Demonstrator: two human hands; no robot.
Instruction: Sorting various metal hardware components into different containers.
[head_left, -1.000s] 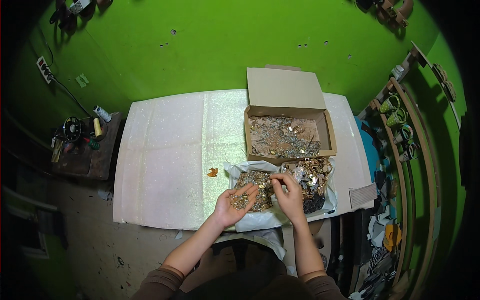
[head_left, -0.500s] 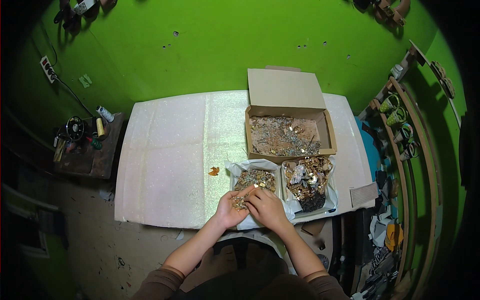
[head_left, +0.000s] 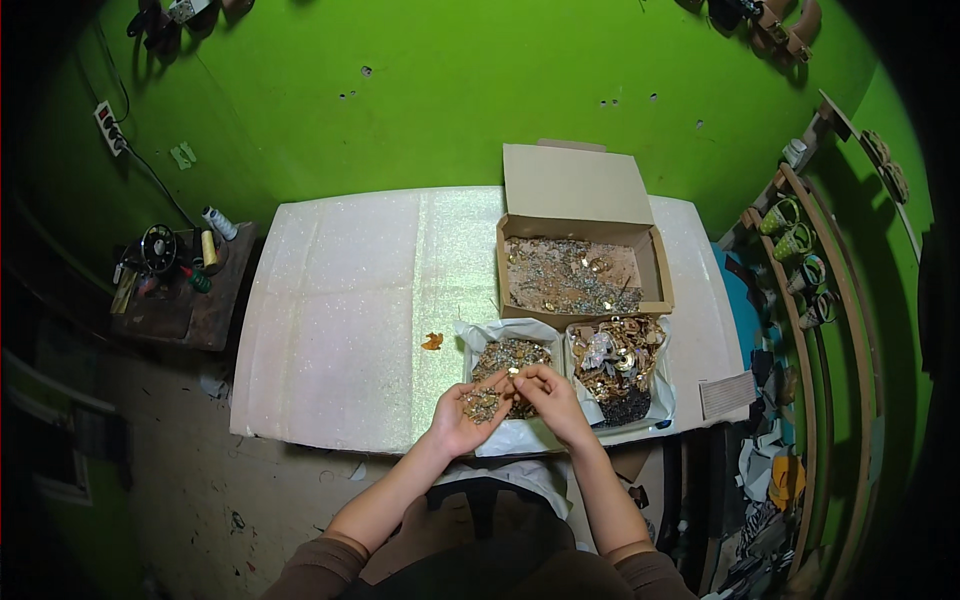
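Observation:
My left hand [head_left: 457, 425] is cupped palm up and holds a handful of small metal pieces [head_left: 481, 404], silver and gold in tone. Thumb and fingertips of my right hand [head_left: 556, 405] are pinched together beside my left fingertips, at a small shiny gold piece [head_left: 514, 371]. Both hands are over the near part of a white-lined tray [head_left: 470, 334], which holds many similar mixed pieces [head_left: 510, 355]. My hands cover part of that tray.
A second lined tray [head_left: 664, 410] on the right holds larger gold pieces and dark bits. Behind stands an open cardboard box [head_left: 655, 285] with loose small pieces. An orange-brown scrap [head_left: 432, 341] lies on the white table [head_left: 340, 330]. A wooden rack [head_left: 815, 235] stands at right.
My right hand has drawn back rightward from my left palm, its fingers now pinched. The handful in my left hand shows more fully. The view has shifted slightly.

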